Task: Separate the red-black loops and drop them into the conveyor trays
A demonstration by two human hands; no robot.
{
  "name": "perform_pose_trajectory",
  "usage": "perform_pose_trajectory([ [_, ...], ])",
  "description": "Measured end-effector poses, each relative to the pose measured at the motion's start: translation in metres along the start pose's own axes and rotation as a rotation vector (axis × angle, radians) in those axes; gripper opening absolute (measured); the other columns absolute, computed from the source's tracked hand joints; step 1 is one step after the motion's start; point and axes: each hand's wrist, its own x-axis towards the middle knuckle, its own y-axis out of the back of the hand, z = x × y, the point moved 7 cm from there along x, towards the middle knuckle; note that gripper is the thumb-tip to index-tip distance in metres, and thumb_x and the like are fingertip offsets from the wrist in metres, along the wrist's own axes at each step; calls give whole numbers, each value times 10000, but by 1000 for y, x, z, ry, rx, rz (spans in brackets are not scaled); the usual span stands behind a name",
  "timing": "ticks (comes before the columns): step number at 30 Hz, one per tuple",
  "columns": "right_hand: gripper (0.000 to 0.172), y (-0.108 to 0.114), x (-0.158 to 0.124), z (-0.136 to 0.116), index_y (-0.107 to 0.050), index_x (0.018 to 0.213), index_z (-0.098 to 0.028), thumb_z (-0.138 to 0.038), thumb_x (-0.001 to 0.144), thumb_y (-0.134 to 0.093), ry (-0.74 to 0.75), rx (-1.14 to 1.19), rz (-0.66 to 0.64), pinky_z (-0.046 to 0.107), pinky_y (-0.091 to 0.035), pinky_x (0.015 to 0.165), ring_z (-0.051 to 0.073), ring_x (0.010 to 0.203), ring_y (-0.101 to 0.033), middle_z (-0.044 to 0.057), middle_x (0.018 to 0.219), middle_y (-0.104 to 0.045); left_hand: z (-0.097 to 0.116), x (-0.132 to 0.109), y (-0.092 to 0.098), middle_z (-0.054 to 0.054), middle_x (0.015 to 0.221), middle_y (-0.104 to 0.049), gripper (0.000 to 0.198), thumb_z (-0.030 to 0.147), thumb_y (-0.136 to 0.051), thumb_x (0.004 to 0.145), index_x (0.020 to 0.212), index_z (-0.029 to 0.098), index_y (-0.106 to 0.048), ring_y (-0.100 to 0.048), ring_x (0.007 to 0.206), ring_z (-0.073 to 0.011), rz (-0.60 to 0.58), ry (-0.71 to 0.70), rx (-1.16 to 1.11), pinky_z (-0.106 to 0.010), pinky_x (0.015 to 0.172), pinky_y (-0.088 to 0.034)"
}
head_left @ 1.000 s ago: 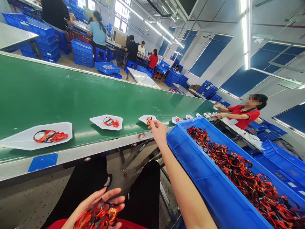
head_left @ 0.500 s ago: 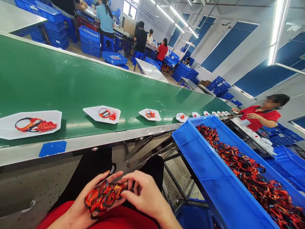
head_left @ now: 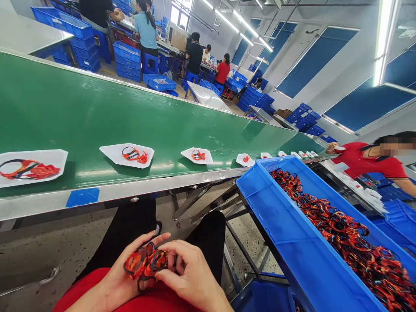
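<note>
Clutching red-black bands [head_left: 144,264] in both hands [head_left: 193,271], left palm [head_left: 121,277] mostly hidden underneath.

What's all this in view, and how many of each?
Belt: one, green, across the view
Trays: about ten, white, along the belt
Near crate: one, blue, right of centre
Bands: uncountable, orange and black, in near crate, on nearer trays
Other crates: many, blue, background and lower right
Co-workers: several, varied tops, background and right
Lights: several, white, overhead
Left hand: one, bare, low centre, holding bands
Right hand: one, bare, beside it, touching bands
</note>
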Motion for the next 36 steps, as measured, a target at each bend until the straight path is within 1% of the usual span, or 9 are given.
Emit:
perform_pose_trajectory([
  [2, 297, 4, 0, 11, -656, 978, -231, -166, 692, -695, -101, 152, 31, 186, -302, 482, 66, 512, -368, -67, 644, -494, 0, 3, 4, -108, 841, -712, 434, 307, -619, 756, 1154, 141, -564, -672, 653, -240, 22, 4, 63, -377, 639, -536],
  [6, 216, 9, -2, 34, -672, 918, -168, -168, 702, -685, -245, 460, 115, 165, -292, 468, 47, 510, -384, -49, 633, -520, -6, 8, 9, -143, 940, -704, 519, 368, -645, 731, 1179, 132, -537, -674, 776, -280, 51, 34, 124, -488, 816, -492],
  [13, 275, 2, -8, 48, -612, 927, -137, -323, 745, -703, -345, 961, 119, 152, -110, 317, 0, 344, -223, -57, 545, -497, -18, 5, -3, -138, 914, -711, 283, 307, -615, 764, 972, 116, -631, -648, 886, -315, -31, 114, 192, -577, 858, -440],
  [18, 225, 1, -9, 50, -588, 793, -129, -326, 764, -694, -382, 1270, 95, 116, -114, 331, -9, 385, -237, -43, 569, -482, -19, -2, -16, -143, 1033, -684, 238, 259, -541, 805, 967, 127, -654, -578, 1053, -336, -219, 122, 254, -471, 851, -458],
  [22, 305, -4, -10, 59, -611, 847, -121, -369, 716, -732, -476, 1475, 63, 87, -111, 326, -22, 378, -234, -70, 545, -430, -21, -2, -22, -128, 1005, -684, 223, 241, -512, 803, 935, 153, -668, -605, 992, -289, -358, 71, 334, -380, 802, -467],
  [26, 325, -8, -7, 62, -612, 873, -110, -356, 706, -742, -509, 1611, 7, 71, -109, 312, -28, 367, -230, -88, 527, -402, -21, 2, -25, -97, 980, -688, 258, 296, -611, 722, 946, 184, -672, -621, 957, -239, -428, 29, 418, -300, 810, -439],
  [32, 330, -3, -3, 66, -614, 871, -113, -394, 724, -706, -528, 1551, 41, 82, -109, 315, -22, 375, -215, -86, 547, -386, -22, -1, -25, -50, 1039, -645, 462, 318, -724, 592, 1036, 255, -615, -580, 964, -218, -552, -22, 683, -285, 757, -425],
  [34, 354, 17, 5, 67, -617, 887, -128, -448, 742, -662, -459, 1295, 157, 99, -116, 324, -10, 384, -220, -76, 571, -401, -24, -4, -22, -36, 991, -638, 510, 267, -740, 568, 1056, 272, -590, -575, 920, -212, -557, -25, 794, -296, 748, -422],
  [36, 389, 55, 19, 62, -617, 903, -137, -501, 770, -590, -324, 855, 352, 130, -146, 325, 12, 379, -239, -58, 584, -440, -25, -8, -20, -23, 976, -620, 527, 228, -739, 573, 1069, 284, -570, -566, 897, -204, -538, -27, 875, -309, 770, -415],
])
